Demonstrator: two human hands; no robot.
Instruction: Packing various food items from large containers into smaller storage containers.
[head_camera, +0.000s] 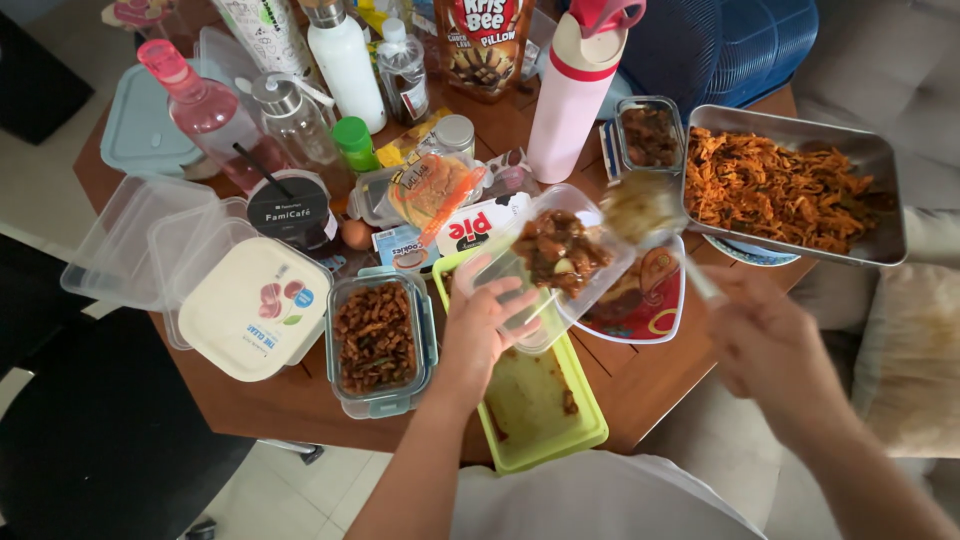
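Overhead, from the head camera: left hand (487, 322) clamped on the near edge of a clear plastic container (553, 262), tilted above the counter (300, 395) and holding brown saucy chunks. Right hand (762, 342) closed round the handle of a blurred spoon (641, 210), bowl raised just beside the container's far rim. Directly beneath, a green tray (540, 405) smeared with sauce; under the container's right side, a red patterned plate (650, 305). Beside the tray's left edge, a glass box of dark fried bits (378, 340), then a cream-lidded tub (252, 305) and empty clear tubs (130, 240). Right of the spoon, a metal pan of orange shredded food (790, 185), with a small glass dish (648, 135) just left of it. Crowded behind: a pink-and-white flask (572, 95), a pink bottle (205, 105), a white bottle (345, 65), a green-capped bottle (353, 142) and snack packets (440, 190), hemming the far side of the container.
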